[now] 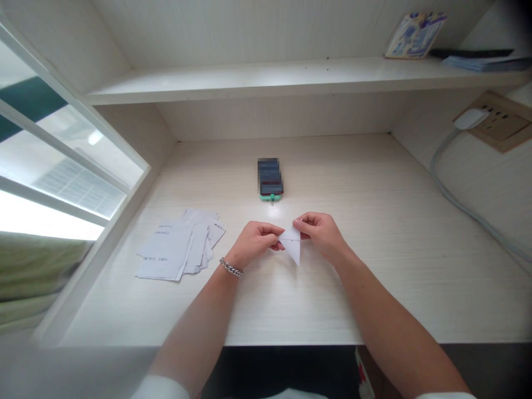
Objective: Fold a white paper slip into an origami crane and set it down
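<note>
The left hand (258, 241) and right hand (322, 230) share a small folded white paper (292, 244) over the near middle of the surface (394, 221). The left fingers pinch its left corner, and the right fingers close on its upper right edge; whether its lower tip touches the surface cannot be told. A thin dark line crosses the paper, with a tiny mark below it, too small to read.

To the left lies a loose, overlapping pile of white sheets (166, 249). Short lines of dark print run across several of them, but the characters are not legible. A chain bracelet (231, 267) circles the left wrist.

Beyond the hands sits a dark device (270, 176) with a green near end; its face is pixelated, so any writing is hidden. On the shelf (233, 86), at the far right, a blue-and-cream printed packet (415, 36) leans back, its lettering too blurred to give a brand. A white plug (471, 118) sits in the wall socket (513, 124), with no readable label.
</note>
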Tool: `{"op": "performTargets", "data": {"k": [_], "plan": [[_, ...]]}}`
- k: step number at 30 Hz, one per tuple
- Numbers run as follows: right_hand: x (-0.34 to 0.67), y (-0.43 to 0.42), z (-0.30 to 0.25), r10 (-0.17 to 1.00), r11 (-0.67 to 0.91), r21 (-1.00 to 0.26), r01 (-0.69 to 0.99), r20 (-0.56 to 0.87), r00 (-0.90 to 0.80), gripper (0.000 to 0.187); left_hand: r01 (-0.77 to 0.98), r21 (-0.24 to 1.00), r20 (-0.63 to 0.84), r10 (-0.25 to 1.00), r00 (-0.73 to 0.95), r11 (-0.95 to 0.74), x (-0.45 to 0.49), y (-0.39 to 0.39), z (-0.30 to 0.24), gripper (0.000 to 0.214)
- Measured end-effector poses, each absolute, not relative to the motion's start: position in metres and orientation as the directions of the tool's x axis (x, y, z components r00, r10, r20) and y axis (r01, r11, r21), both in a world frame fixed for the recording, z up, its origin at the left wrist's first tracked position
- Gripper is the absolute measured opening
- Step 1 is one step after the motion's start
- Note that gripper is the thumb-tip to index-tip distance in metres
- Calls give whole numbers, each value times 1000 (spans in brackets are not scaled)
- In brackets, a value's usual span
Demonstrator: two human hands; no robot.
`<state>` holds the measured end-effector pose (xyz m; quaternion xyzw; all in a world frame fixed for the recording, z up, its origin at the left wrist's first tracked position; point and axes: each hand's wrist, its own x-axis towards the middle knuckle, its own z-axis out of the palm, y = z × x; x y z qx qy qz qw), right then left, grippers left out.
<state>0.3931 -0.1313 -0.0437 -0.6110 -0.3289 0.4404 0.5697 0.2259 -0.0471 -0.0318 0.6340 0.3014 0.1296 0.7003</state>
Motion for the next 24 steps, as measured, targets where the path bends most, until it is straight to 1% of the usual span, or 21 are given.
{"op": "performTargets", "data": {"k": [5,11,15,21,24], "plan": [[396,-132,-41,883,-139,-984,-110,-174,437,28,163,967,-250,610,752,196,224,-45,-33,29],[395,-132,-41,885,-153,-983,-102,-182,428,34,195,975,-220,641,736,111,227,-48,-33,22],[394,-131,-44,880,-175,-977,-122,-211,426,39,185,977,-210,631,747,106,227,-47,-32,27],[391,-129,-48,862,-144,-987,-71,-160,482,39,152,981,-192,670,717,119,229,-49,-34,25],[389,-128,-47,871,-130,-985,-113,-168,461,41,107,989,-149,695,703,104,231,-51,-36,27]]}}
